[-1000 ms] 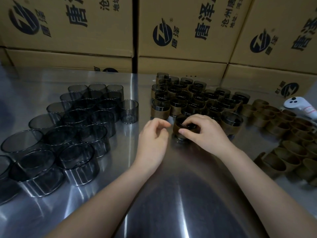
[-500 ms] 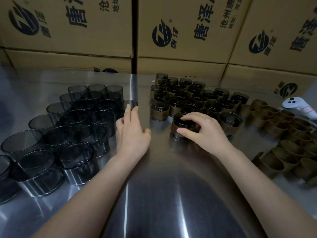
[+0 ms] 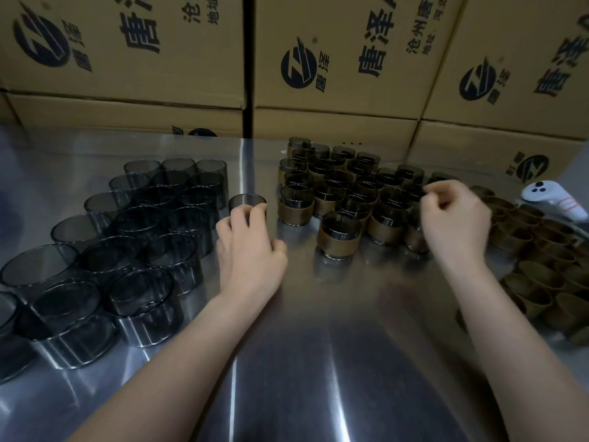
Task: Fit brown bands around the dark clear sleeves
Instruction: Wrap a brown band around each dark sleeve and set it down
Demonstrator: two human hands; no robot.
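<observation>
One round looks finished and the next is starting. A banded sleeve (image 3: 339, 234) stands alone at the front of the block of finished banded sleeves (image 3: 338, 186), with no hand on it.

The left hand (image 3: 250, 250) is at a single dark clear sleeve (image 3: 247, 200), which stands upright on the steel counter (image 3: 302, 346) just beside the crowd of bare sleeves (image 3: 153, 237). Its fingers (image 3: 255, 215) are bent, with the tips against the sleeve's near wall. The thumb sits well apart, so I judge this a touch and not yet a grip.

The right hand (image 3: 454, 221) hovers over the right edge of the finished block. Its fingers are curled in and blurred, and I can't tell whether they pinch anything. The loose brown bands (image 3: 541, 250) are heaped just to its right, near a white controller (image 3: 554, 202). Printed cardboard boxes (image 3: 350, 59) are stacked along the back.

Next, I'd say the left hand needs to close round that sleeve and bring it to the middle. The right hand needs to pick one band off the heap without dragging its neighbours. The band then has to go on square over the open rim and slide down.
</observation>
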